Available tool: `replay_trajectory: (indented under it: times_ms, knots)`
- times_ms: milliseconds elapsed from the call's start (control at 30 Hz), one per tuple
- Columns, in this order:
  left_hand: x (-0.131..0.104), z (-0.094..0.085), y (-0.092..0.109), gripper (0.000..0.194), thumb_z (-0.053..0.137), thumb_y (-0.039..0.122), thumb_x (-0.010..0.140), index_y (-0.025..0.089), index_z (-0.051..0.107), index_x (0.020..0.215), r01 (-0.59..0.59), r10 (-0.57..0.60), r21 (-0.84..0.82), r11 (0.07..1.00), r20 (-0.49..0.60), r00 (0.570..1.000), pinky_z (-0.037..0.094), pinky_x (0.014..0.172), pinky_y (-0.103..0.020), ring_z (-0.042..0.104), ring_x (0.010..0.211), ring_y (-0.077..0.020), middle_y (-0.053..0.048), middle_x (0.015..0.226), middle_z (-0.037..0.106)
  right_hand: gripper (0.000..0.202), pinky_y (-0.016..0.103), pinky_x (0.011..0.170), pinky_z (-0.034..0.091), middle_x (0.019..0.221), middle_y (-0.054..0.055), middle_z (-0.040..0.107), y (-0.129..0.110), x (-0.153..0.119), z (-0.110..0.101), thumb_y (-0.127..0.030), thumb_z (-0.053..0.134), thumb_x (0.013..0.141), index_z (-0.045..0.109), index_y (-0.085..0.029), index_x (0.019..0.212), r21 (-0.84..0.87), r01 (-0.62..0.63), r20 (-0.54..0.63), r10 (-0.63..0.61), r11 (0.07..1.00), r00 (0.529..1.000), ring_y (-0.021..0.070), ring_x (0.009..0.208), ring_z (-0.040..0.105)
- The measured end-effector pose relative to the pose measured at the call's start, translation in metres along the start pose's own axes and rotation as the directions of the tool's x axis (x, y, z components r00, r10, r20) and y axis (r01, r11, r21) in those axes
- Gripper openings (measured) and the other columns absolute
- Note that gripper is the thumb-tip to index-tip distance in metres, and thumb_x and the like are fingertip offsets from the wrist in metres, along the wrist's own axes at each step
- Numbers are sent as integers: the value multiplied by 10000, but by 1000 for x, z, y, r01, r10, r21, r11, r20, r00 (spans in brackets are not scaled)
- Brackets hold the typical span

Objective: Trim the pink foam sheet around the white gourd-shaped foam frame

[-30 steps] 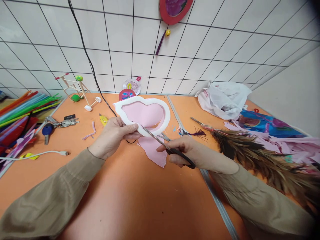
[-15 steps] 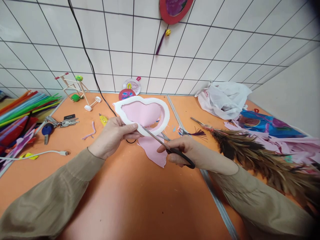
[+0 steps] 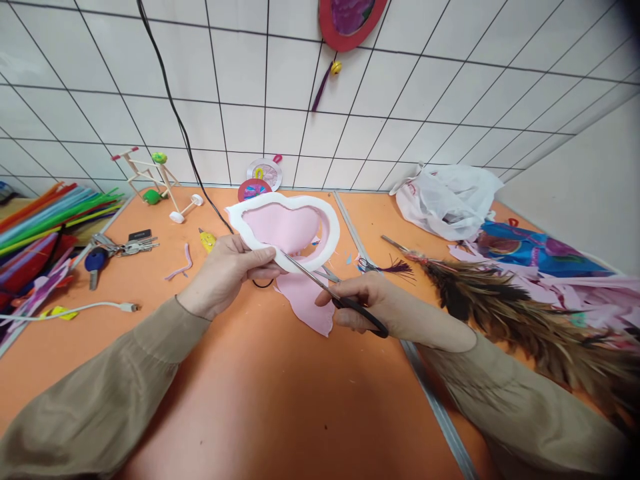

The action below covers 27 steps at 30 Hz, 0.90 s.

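My left hand (image 3: 229,270) pinches the lower left edge of a white curved frame (image 3: 330,235), with its thumb on top. Pink sheet (image 3: 283,227) shows through the frame's opening, and a loose pink flap (image 3: 307,300) hangs below it. My right hand (image 3: 367,300) is wrapped round the black handles of the scissors (image 3: 357,310). The scissor blades reach up and left to the frame's lower edge, close to my left thumb. Part of the pink sheet is hidden behind the frame.
Keys (image 3: 133,247), a pink pipe cleaner (image 3: 181,262) and a yellow tool (image 3: 207,240) lie left on the orange table (image 3: 280,407). A stick model (image 3: 159,183) stands behind. At the right are a white plastic bag (image 3: 445,200) and brown feathers (image 3: 505,307).
The scissor handles have closed slightly in my right hand. My left hand and the frame have hardly moved.
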<state>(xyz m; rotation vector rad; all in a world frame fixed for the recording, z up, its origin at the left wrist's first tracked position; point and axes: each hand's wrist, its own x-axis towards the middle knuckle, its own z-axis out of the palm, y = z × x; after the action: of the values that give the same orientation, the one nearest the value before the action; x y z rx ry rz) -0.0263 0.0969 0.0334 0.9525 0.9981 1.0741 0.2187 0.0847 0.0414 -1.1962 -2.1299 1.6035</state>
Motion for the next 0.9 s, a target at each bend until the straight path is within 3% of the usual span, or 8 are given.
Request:
replay_trajectory:
  times_ms: [267, 433, 600, 900]
  knots:
    - [1, 0, -1, 253, 909, 308, 614, 109, 804, 730, -20, 20, -13, 1000, -3, 1000, 627, 682, -237, 758, 673, -198, -111, 740, 795, 344, 258, 493, 303, 598, -47, 480, 4, 2, -1, -472, 673, 774, 635, -153, 897, 3, 32, 0, -32, 999, 999, 90, 536, 371]
    - [1, 0, 0, 272, 908, 316, 611, 114, 804, 760, -36, 36, 4, 999, -30, 999, 626, 686, -256, 762, 697, -211, -112, 775, 801, 323, 247, 476, 288, 606, -63, 444, 3, -3, -7, -346, 693, 718, 631, -156, 970, 20, -44, 76, 42, 999, 996, 84, 521, 339]
    - [1, -2, 0, 317, 921, 371, 590, 111, 798, 722, -55, 56, 68, 996, -14, 998, 626, 697, -288, 757, 695, -230, -121, 742, 792, 383, 268, 523, 307, 632, -42, 451, 4, -7, -14, -456, 666, 776, 644, -141, 993, -35, 59, 86, -56, 998, 995, 101, 569, 367]
    - [0, 0, -1, 227, 888, 333, 638, 136, 788, 692, -50, 48, 93, 994, 21, 999, 605, 660, -311, 725, 634, -218, -102, 695, 776, 323, 274, 527, 371, 650, -6, 515, -1, -4, -13, -386, 679, 757, 681, -150, 978, -43, 16, 105, -12, 999, 994, 120, 594, 422]
